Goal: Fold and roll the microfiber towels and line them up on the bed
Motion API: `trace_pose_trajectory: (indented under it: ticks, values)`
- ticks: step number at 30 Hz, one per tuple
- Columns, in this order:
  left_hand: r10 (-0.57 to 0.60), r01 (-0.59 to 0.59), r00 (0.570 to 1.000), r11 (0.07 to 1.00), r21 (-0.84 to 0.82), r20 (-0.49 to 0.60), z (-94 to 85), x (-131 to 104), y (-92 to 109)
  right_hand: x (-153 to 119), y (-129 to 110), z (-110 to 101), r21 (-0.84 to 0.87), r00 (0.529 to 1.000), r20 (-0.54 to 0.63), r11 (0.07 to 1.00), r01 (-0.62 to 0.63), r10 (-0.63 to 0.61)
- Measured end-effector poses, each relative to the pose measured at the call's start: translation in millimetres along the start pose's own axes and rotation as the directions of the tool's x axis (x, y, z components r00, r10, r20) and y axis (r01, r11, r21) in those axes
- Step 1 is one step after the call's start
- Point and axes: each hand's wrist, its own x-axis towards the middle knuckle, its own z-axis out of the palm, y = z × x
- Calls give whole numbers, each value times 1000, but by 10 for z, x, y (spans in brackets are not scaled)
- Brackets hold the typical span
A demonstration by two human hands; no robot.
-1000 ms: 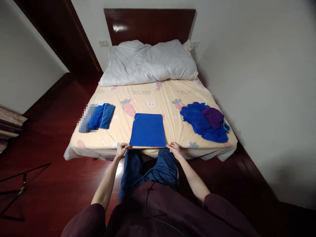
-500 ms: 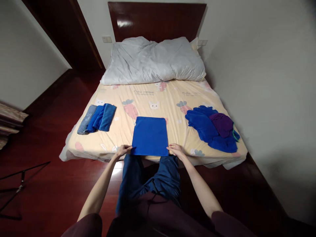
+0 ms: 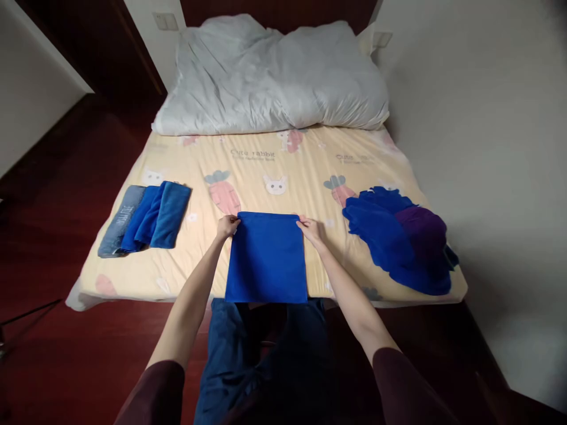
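Observation:
A flat blue cloth (image 3: 267, 260) lies at the front edge of the bed, smooth and nearly square. My left hand (image 3: 228, 226) pinches its far left corner. At the far right corner, the fingers of my right hand (image 3: 309, 228) are closed on the same cloth. Several folded towels (image 3: 170, 215), blue and grey-blue, lie side by side to the left. On the right is a loose heap of blue cloths (image 3: 376, 230) with a purple cloth (image 3: 420, 230) on top.
The bed (image 3: 266, 171) has a yellow sheet printed with rabbits and carrots. A bunched white quilt (image 3: 274, 79) lies across its head end. Walls stand at both sides, and part of a dark stand (image 3: 33, 311) shows at the left.
Both hands have moved from the near corners of the blue cloth to its far corners. The view has come closer to the bed.

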Motion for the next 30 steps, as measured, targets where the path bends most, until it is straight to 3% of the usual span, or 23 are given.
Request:
trace_pose_trajectory:
  ticks: [5, 9, 13, 17, 19, 22, 25, 27, 30]
  values:
    - [72, -67, 997, 976, 206, -15, 34, 145, 18, 223, 74, 91, -54, 998, -16, 997, 61, -62]
    - [37, -24, 998, 965, 262, -42, 19, 208, 75, 290, 80, 81, -91, 996, -21, 992, 82, -84]
    - [14, 9, 997, 947, 320, -71, 61, 274, 181, 312, 6, 110, -256, 995, -72, 965, 55, -75]
    - [168, -139, 984, 921, 364, -49, 114, 329, 198, 301, -85, 144, -379, 986, -75, 919, 111, -150]
    - [253, -234, 968, 906, 353, -8, 114, 374, 170, 321, -129, 131, -398, 989, -35, 910, 117, -143]
    - [272, -290, 957, 905, 311, 101, 71, 467, 135, 408, -197, 61, -371, 996, 86, 928, 32, 0]
    - [199, -246, 963, 924, 293, 183, -1, 559, 123, 535, -255, -43, -273, 952, 266, 959, -76, 151]
    - [166, -211, 969, 942, 261, 185, -55, 607, 112, 618, -283, -98, -202, 924, 342, 974, -105, 171]
    - [143, -162, 982, 974, 157, 125, -135, 658, 85, 731, -326, -95, -132, 943, 300, 985, -108, 144]
